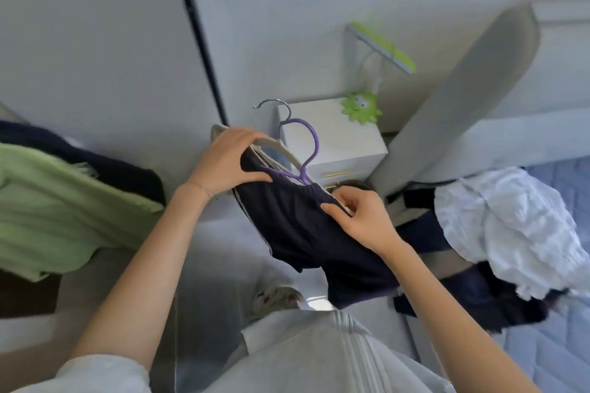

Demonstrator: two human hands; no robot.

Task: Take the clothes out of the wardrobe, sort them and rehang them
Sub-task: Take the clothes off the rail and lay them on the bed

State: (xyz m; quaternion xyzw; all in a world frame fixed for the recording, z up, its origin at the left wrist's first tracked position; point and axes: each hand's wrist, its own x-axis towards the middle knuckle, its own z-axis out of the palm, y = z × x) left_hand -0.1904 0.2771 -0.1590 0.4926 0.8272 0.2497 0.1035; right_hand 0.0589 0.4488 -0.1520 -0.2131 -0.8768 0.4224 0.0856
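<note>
A dark navy garment (306, 233) with a pale side stripe hangs in front of me over a purple hanger (308, 150) and a cream hanger (284, 150) with a metal hook. My left hand (228, 163) grips the garment's left top edge together with the cream hanger's shoulder. My right hand (360, 217) pinches the garment's waistband at its right end. To the left, a light green garment (64, 201) and a dark navy one (105, 163) hang in the open wardrobe.
A heap of white (510, 233) and dark clothes (472, 293) lies on the blue quilted bed (558, 344) at right. A white bedside cabinet (338, 140) with a green lamp (360, 110) stands ahead. A grey headboard (472, 89) slants beside it. The white wardrobe door (95, 41) fills the left.
</note>
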